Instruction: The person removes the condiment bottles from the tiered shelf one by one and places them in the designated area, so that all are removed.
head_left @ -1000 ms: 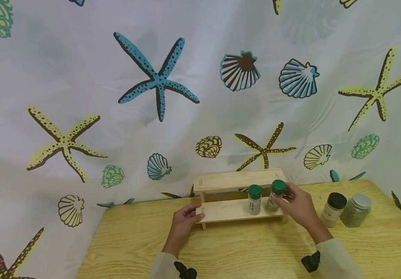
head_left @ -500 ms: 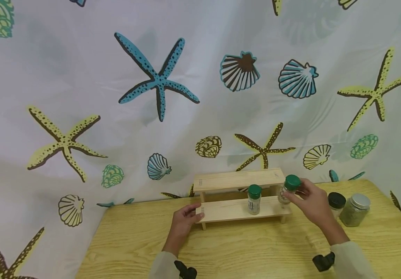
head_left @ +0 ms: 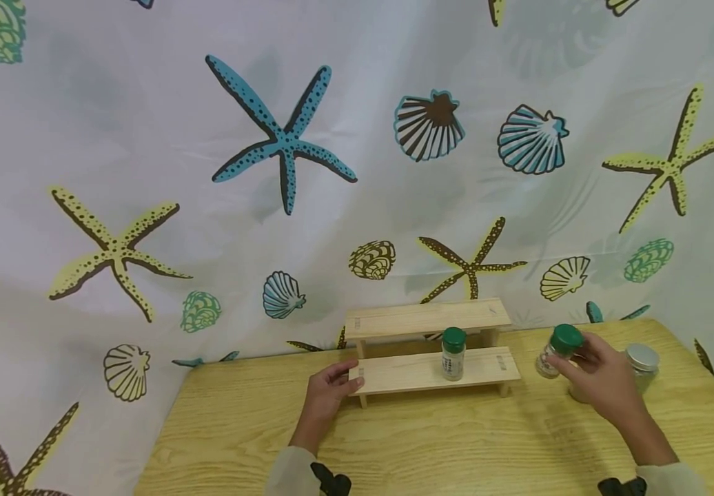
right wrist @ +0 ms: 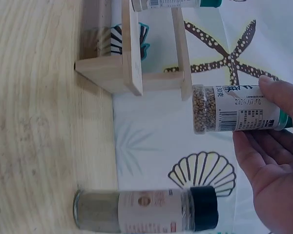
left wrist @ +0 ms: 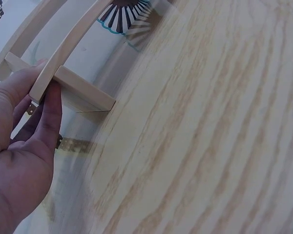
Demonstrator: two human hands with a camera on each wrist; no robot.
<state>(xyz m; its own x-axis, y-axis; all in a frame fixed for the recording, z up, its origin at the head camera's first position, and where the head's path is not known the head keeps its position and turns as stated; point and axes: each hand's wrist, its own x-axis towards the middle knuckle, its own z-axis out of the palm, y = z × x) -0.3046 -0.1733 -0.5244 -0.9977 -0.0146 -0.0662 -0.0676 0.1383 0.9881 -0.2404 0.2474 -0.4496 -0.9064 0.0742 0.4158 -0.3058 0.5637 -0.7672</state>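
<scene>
My left hand (head_left: 326,393) pinches the left end of the lower board of a two-tier wooden rack (head_left: 388,375); thumb on top and fingers beneath show in the left wrist view. Right of the rack, my right hand (head_left: 605,379) holds a green-capped spice jar (head_left: 555,355) near its cap, tilted above the table. Tan seeds fill the bottom of this jar (right wrist: 205,109), which carries a white printed label, in the right wrist view. A second green-capped jar (head_left: 453,358) stands upright on the lower board, right of its middle.
A silver-lidded glass jar (head_left: 644,362) stands at the right, partly behind my right hand. A black-capped jar (right wrist: 146,209) stands on the table, mostly hidden by that hand in the head view. Behind the wooden table (head_left: 258,413) hangs a seashell-patterned cloth (head_left: 332,227).
My right hand has lifted the green-capped jar off the lower board's right end and carried it rightward, past the rack. The left hand stays on the board.
</scene>
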